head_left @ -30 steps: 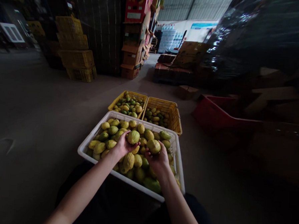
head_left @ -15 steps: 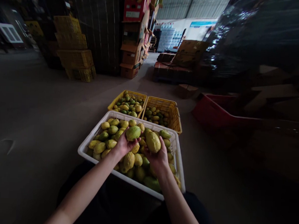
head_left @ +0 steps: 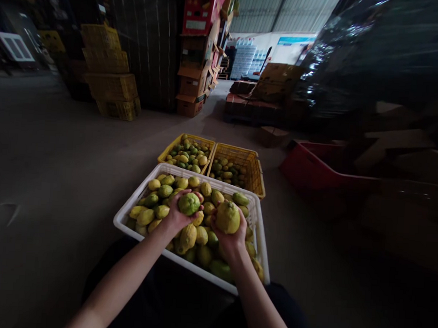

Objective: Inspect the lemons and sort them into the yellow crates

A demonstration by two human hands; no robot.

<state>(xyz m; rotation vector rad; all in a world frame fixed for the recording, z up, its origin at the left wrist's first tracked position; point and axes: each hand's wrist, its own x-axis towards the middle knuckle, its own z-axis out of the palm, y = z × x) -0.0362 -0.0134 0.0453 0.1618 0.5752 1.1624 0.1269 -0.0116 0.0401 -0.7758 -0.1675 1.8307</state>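
My left hand (head_left: 177, 214) cradles a green papaya (head_left: 189, 204), its ribbed end turned up. In my right hand (head_left: 233, 237) rests a larger yellow-green papaya (head_left: 228, 217), gripped from below and from the right side. Both hands are above a white plastic crate (head_left: 134, 191) filled with several yellow and green papayas (head_left: 188, 237). The undersides of the two held fruits are hidden by my palms and fingers.
Beyond the white crate stand two yellow crates, the left one (head_left: 164, 154) fuller of fruit than the right one (head_left: 253, 166). A red bin (head_left: 310, 164) is at the right. Stacked yellow crates (head_left: 111, 85) and cardboard boxes (head_left: 191, 86) rise farther back on the floor (head_left: 64, 170).
Both papayas have been turned in my hands, bringing their ends more into view. My left hand has shifted slightly left and down; the right-hand fruit sits a little lower.
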